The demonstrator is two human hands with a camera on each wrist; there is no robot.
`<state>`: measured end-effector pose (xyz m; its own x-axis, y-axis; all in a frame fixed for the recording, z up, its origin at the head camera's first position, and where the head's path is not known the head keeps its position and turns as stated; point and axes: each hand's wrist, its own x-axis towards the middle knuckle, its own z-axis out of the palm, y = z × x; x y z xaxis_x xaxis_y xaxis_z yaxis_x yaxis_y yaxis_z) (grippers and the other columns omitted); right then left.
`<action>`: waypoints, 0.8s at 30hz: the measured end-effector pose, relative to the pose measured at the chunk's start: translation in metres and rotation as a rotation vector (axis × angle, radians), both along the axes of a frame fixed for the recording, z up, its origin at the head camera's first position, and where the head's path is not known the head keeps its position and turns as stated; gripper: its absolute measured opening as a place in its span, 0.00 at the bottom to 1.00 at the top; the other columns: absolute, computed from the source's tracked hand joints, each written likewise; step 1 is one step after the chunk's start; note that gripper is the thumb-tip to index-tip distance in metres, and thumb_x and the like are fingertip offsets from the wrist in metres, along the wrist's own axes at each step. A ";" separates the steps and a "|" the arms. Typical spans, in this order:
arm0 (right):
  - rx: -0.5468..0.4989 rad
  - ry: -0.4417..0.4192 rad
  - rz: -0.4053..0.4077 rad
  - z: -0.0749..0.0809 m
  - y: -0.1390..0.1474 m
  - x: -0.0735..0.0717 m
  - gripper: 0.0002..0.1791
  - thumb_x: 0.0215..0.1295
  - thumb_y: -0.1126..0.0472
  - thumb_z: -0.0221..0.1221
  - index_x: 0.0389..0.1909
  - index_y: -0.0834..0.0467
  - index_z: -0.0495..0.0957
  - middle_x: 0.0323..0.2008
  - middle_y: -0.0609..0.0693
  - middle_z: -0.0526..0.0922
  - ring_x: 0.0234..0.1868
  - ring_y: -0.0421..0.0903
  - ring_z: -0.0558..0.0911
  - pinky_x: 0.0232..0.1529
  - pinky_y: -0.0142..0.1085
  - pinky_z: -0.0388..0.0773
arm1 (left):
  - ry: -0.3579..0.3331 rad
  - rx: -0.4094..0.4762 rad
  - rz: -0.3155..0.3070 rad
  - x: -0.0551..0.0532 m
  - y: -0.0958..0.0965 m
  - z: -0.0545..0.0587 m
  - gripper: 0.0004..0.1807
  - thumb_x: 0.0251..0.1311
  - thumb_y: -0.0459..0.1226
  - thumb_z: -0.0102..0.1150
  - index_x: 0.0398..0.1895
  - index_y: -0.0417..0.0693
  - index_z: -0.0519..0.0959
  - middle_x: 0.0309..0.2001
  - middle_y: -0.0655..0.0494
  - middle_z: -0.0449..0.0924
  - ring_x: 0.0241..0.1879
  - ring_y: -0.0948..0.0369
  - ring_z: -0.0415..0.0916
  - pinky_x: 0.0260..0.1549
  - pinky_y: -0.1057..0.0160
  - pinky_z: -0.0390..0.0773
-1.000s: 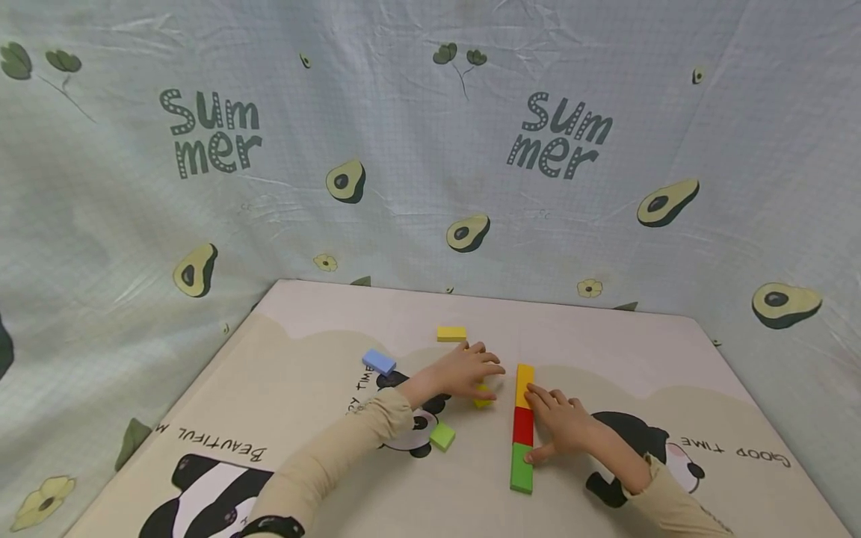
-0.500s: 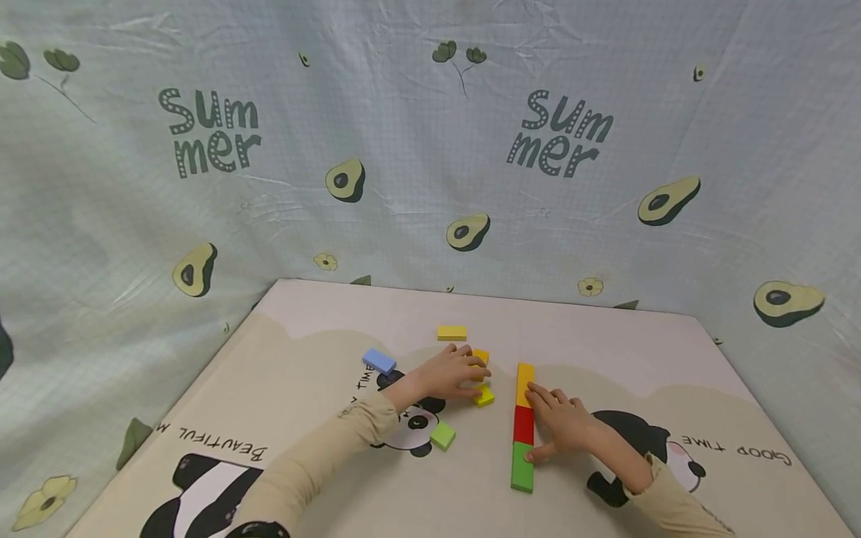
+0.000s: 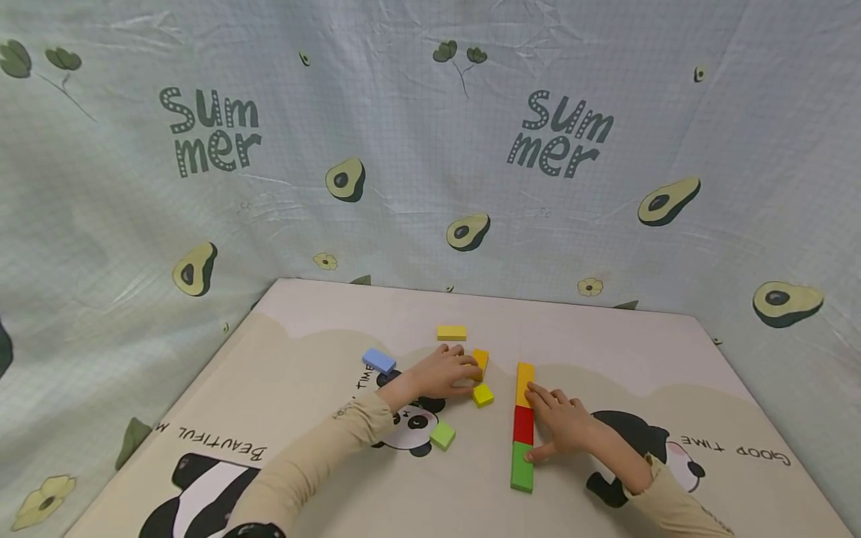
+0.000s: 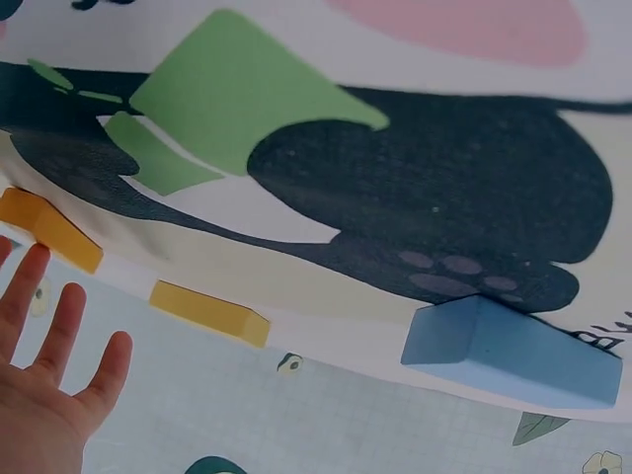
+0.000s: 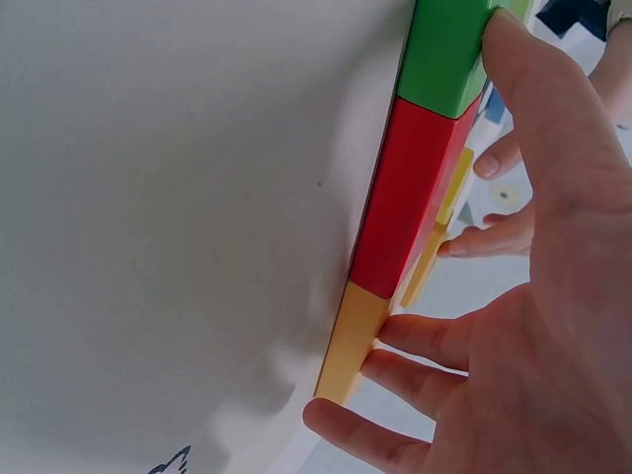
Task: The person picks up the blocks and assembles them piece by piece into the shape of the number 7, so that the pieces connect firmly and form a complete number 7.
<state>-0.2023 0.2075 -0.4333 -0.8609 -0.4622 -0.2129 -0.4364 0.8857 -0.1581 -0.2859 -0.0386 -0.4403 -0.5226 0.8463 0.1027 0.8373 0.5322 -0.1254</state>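
Observation:
Three blocks form a straight row: an orange block (image 3: 525, 376) at the far end, a red block (image 3: 522, 424) in the middle and a green block (image 3: 521, 471) nearest. My right hand (image 3: 565, 426) rests along the row's right side, fingers extended to the orange block and thumb on the green one. Left of the row, my left hand (image 3: 440, 373) reaches with loosely spread fingers to a second orange block (image 3: 480, 359), its fingertips right at the edge. A yellow cube (image 3: 482, 395) lies just beside the left thumb. In the left wrist view, that orange block (image 4: 64, 237) meets a fingertip.
A light green cube (image 3: 442, 435) lies nearer than the left hand. Behind the left forearm is a blue block (image 3: 380, 361), and a yellow block (image 3: 451, 333) lies farther back. The panda-printed table (image 3: 377, 306) meets a hanging cloth (image 3: 403, 112) at its far edge.
My left hand has drawn back to the left, uncovering the second orange block and more of the yellow cube. The right hand and the row have stayed put.

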 end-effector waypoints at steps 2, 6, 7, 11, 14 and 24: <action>-0.006 0.003 0.001 0.000 0.000 0.000 0.57 0.35 0.34 0.64 0.62 0.65 0.56 0.66 0.60 0.54 0.57 0.59 0.63 0.49 0.58 0.64 | 0.004 -0.005 0.010 -0.001 0.000 0.000 0.17 0.60 0.49 0.49 0.51 0.58 0.74 0.51 0.60 0.75 0.47 0.60 0.67 0.42 0.61 0.66; -0.013 0.000 0.001 -0.001 0.001 0.000 0.57 0.35 0.34 0.64 0.62 0.65 0.55 0.66 0.60 0.54 0.57 0.59 0.63 0.49 0.57 0.64 | 0.033 -0.016 0.030 -0.003 0.002 -0.001 0.18 0.60 0.49 0.49 0.51 0.57 0.73 0.51 0.59 0.74 0.47 0.59 0.67 0.42 0.60 0.68; -0.014 -0.002 0.001 -0.001 0.001 0.000 0.57 0.35 0.34 0.64 0.62 0.65 0.55 0.66 0.60 0.54 0.57 0.59 0.63 0.49 0.57 0.64 | 0.037 -0.016 0.035 -0.004 0.003 -0.002 0.18 0.60 0.50 0.48 0.51 0.56 0.73 0.50 0.59 0.74 0.48 0.59 0.67 0.43 0.59 0.69; -0.014 -0.012 -0.002 -0.001 0.001 0.000 0.57 0.36 0.34 0.64 0.63 0.65 0.55 0.66 0.60 0.53 0.57 0.58 0.62 0.49 0.57 0.64 | 0.037 -0.012 0.054 -0.007 0.004 -0.003 0.18 0.60 0.50 0.48 0.51 0.56 0.73 0.51 0.57 0.73 0.50 0.56 0.67 0.46 0.56 0.70; -0.013 -0.015 -0.003 0.000 0.001 0.001 0.57 0.36 0.34 0.64 0.63 0.65 0.55 0.66 0.60 0.53 0.57 0.58 0.62 0.49 0.57 0.64 | 0.024 0.002 0.059 -0.009 0.005 -0.003 0.16 0.60 0.49 0.49 0.50 0.56 0.73 0.52 0.55 0.72 0.53 0.54 0.67 0.47 0.54 0.70; -0.007 0.000 0.007 0.000 0.001 0.001 0.57 0.36 0.35 0.64 0.63 0.66 0.55 0.66 0.61 0.54 0.56 0.58 0.63 0.48 0.56 0.65 | -0.023 -0.031 0.113 -0.017 0.015 -0.006 0.18 0.60 0.49 0.48 0.53 0.59 0.69 0.59 0.54 0.68 0.52 0.55 0.65 0.47 0.56 0.69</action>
<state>-0.2011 0.2082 -0.4334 -0.8574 -0.4700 -0.2096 -0.4430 0.8814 -0.1642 -0.3029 -0.0240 -0.4460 -0.6169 0.7844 0.0648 0.7749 0.6197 -0.1249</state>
